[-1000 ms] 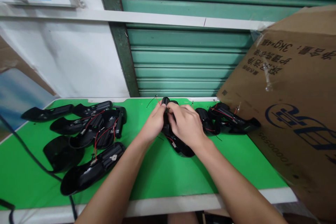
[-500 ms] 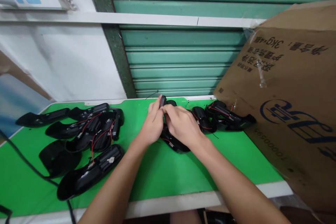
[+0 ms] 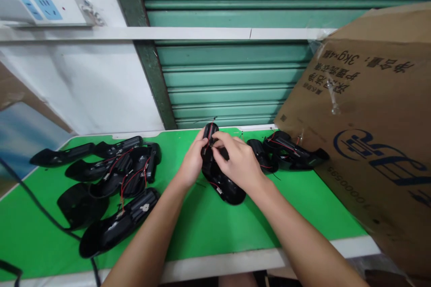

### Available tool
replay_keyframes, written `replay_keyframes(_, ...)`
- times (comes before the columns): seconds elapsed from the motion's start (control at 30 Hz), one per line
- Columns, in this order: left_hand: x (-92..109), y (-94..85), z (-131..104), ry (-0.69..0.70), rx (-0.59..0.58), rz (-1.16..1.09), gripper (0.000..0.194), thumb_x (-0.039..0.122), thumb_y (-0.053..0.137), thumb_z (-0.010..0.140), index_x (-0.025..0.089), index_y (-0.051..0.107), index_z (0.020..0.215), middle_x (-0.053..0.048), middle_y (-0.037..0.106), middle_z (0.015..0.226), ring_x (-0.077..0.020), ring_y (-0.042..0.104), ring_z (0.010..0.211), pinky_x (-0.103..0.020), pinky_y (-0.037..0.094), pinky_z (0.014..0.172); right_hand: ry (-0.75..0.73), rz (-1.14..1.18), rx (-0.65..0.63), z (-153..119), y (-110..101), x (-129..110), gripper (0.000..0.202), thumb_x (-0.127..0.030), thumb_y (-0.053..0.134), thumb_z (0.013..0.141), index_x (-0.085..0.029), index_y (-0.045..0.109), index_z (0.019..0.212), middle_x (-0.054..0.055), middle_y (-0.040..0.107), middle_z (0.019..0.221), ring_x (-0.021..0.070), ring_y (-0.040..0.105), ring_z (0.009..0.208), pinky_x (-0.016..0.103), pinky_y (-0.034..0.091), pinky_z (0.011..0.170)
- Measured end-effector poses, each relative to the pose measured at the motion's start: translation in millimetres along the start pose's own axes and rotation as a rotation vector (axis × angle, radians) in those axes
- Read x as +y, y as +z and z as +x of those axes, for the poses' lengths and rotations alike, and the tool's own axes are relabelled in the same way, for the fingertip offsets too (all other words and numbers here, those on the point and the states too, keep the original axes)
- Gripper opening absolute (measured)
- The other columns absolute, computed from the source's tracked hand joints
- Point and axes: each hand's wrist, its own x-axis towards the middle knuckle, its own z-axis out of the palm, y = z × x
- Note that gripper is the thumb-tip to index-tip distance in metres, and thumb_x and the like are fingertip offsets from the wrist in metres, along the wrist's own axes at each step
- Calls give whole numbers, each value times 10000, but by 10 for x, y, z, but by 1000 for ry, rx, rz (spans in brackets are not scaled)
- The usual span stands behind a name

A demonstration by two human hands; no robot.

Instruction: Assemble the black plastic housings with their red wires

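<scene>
A black curved plastic shell (image 3: 230,188) with a red wire and a small white connector lies at the middle of the green table. My left hand (image 3: 193,159) grips the upper end of this black part from its left side, thumb on top. From the right, my right hand (image 3: 235,157) reaches over it, thumb and index finger pinched near the red wire; what lies between those fingertips is too small to make out. Thin wire ends stick up beyond the part's far end.
More black shells with red wires (image 3: 114,224) lie on the left of the green table (image 3: 198,233), and others (image 3: 296,152) at the right. A large cardboard box (image 3: 370,121) stands on the right. A black cable (image 3: 37,202) crosses the left side.
The hands have drawn slightly apart, showing more of the black part and its red wire. My right fingers have lifted from beside the left ones. The view has shifted slightly.
</scene>
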Motion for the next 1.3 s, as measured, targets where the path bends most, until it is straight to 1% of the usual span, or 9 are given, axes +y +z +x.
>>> replay_keyframes(0.17, -24, -1, 17, 74, 2, 65, 560, 339, 428, 916, 123, 563, 1414, -79, 488, 1584, -275, 377, 1507, -395, 254, 1270, -98, -53, 60, 3, 12, -35, 159, -101, 505, 981, -203, 626, 1003, 65, 756, 890, 228, 704, 829, 367, 536, 824)
replay_keyframes(0.37, -33, -7, -15, 90, -15, 208, 561, 277, 368, 946, 128, 494, 1472, -83, 373, 1656, -243, 285, 1554, -407, 187, 1296, -119, -100, -3, 17, -41, -62, 191, -60, 466, 960, -199, 576, 1028, 63, 720, 822, 233, 671, 792, 333, 532, 737)
replay_keyframes(0.57, -22, -30, -73, 155, -65, 379, 569, 283, 323, 991, 152, 425, 1535, -95, 418, 1624, -222, 314, 1532, -421, 183, 1299, -48, -119, -101, 16, -50, -79, 198, -58, 459, 935, -205, 529, 1046, 60, 697, 808, 238, 660, 770, 315, 509, 693)
replay_keyframes(0.67, -31, -16, -99, 185, -95, 424, 577, 296, 311, 1007, 147, 386, 1559, -109, 379, 1642, -213, 318, 1524, -421, 185, 1297, -34, -99, -123, 10, -50, -59, 212, -51, 462, 926, -201, 525, 1061, 70, 700, 828, 238, 666, 782, 312, 510, 691)
replay_keyframes(0.8, -81, -19, -71, 198, -92, 314, 569, 268, 338, 974, 153, 455, 1519, -81, 380, 1648, -218, 275, 1548, -404, 163, 1301, -59, -46, -111, 9, -54, -30, 208, -68, 460, 951, -211, 541, 1078, 68, 714, 852, 235, 680, 821, 317, 526, 719)
replay_keyframes(0.93, -82, -7, -19, 139, -43, 22, 560, 315, 416, 919, 170, 544, 1444, -55, 465, 1600, -266, 333, 1525, -418, 190, 1294, -18, 61, 11, 16, -46, -31, 244, -88, 528, 942, -213, 576, 1146, 50, 740, 885, 221, 704, 836, 339, 551, 808)
replay_keyframes(1.07, -20, 36, -16, 73, -44, -213, 527, 342, 476, 868, 184, 613, 1351, -42, 562, 1518, -286, 415, 1477, -434, 242, 1277, 91, 202, 108, 45, -54, -39, 128, -125, 642, 891, -221, 662, 973, 33, 741, 886, 193, 709, 799, 317, 568, 786)
replay_keyframes(1.17, -2, 50, -21, 44, -27, -282, 504, 343, 495, 857, 195, 633, 1319, -37, 604, 1473, -288, 448, 1454, -437, 264, 1267, 137, 272, 102, 66, -65, -42, 79, -139, 696, 866, -215, 712, 881, 24, 737, 848, 178, 705, 762, 294, 563, 728)
replay_keyframes(1.3, -33, 31, -8, 48, -8, -262, 505, 355, 519, 853, 202, 634, 1320, -35, 605, 1470, -292, 440, 1458, -434, 256, 1268, 97, 242, 123, 50, -40, -51, 100, -154, 684, 897, -218, 749, 856, 28, 762, 850, 184, 715, 790, 316, 553, 749)
